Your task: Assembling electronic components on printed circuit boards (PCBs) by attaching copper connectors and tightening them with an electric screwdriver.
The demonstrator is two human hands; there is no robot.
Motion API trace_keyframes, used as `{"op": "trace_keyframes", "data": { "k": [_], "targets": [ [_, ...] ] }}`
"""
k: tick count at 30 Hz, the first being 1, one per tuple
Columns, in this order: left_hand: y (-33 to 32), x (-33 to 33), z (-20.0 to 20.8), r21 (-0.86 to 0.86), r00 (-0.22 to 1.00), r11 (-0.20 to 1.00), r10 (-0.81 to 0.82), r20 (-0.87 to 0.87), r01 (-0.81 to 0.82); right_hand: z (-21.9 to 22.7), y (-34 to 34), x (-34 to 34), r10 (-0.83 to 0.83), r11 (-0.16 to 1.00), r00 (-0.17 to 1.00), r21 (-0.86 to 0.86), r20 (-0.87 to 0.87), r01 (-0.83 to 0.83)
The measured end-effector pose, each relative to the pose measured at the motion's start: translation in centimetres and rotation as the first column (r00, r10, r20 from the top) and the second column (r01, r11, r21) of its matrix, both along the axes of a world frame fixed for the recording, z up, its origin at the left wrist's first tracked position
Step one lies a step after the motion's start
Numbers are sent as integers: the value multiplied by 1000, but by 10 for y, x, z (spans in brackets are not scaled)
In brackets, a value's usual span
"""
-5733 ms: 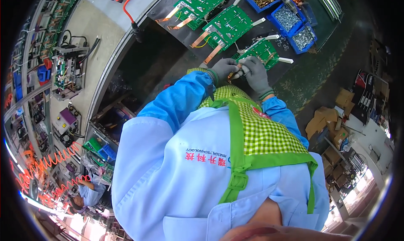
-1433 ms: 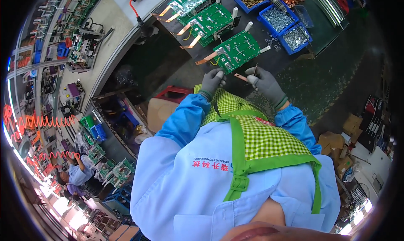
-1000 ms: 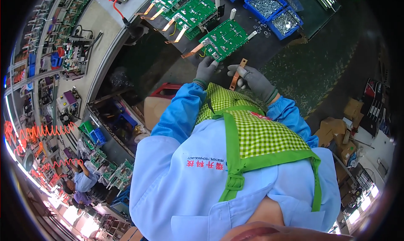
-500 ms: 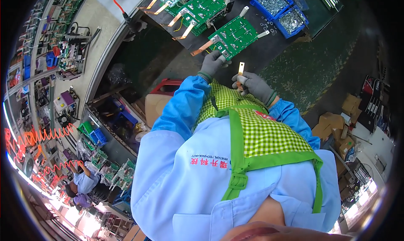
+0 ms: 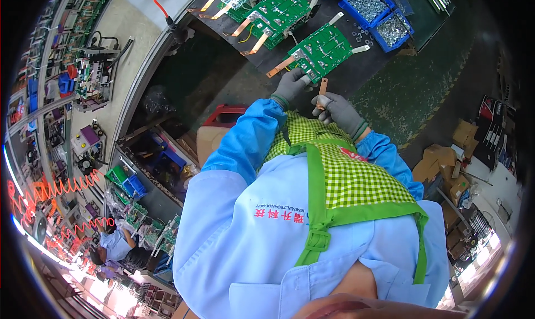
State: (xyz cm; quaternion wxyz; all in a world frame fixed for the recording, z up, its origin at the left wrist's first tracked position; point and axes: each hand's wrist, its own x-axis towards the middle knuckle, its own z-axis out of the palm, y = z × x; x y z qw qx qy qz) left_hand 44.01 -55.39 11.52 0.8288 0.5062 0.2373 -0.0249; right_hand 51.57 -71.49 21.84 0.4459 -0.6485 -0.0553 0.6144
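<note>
My left hand (image 5: 291, 89), in a grey glove, is closed on the near corner of a green circuit board (image 5: 322, 51). One copper strip (image 5: 281, 66) sticks out from that board's left side, and two pale metal tabs stand at its far and right corners. In my gloved right hand (image 5: 340, 115), a loose flat copper strip (image 5: 323, 87) is pinched between thumb and fingers. It points up, with a hole near its tip, just short of the board's near edge. My right fingertips partly hide its lower end.
More green boards (image 5: 284, 12) with copper strips lie at the table's far left. Blue bins (image 5: 365, 6) of small metal hardware stand at the far right, with loose washers (image 5: 362, 38) beside them. A red-rimmed container (image 5: 220, 115) is by my left forearm. Another person (image 5: 117, 243) is at far lower left.
The copper strip in my right hand has turned slightly, from a bright face to a darker copper one. The whole view has shifted a little; my left hand stays at the board's corner.
</note>
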Motion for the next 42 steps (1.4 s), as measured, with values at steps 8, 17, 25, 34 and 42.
{"op": "trace_keyframes", "data": {
  "k": [8,17,25,34,42],
  "targets": [
    [7,-11,-9,-221,993,973,-43,109,66,-10,20,-7,-55,998,998,27,-41,56],
    [10,-4,4,-266,989,959,-125,-73,102,-33,37,-25,-290,957,943,-68,-162,282],
    [19,3,14,-151,962,973,-199,-188,171,-28,48,-32,-253,967,966,-24,56,255],
    [26,12,32,-221,935,958,-238,-263,182,-33,50,-34,-439,898,877,-100,-196,428],
    [18,18,43,-43,902,960,-274,-332,276,-11,28,2,83,980,994,-178,-65,-94]
  ]
}}
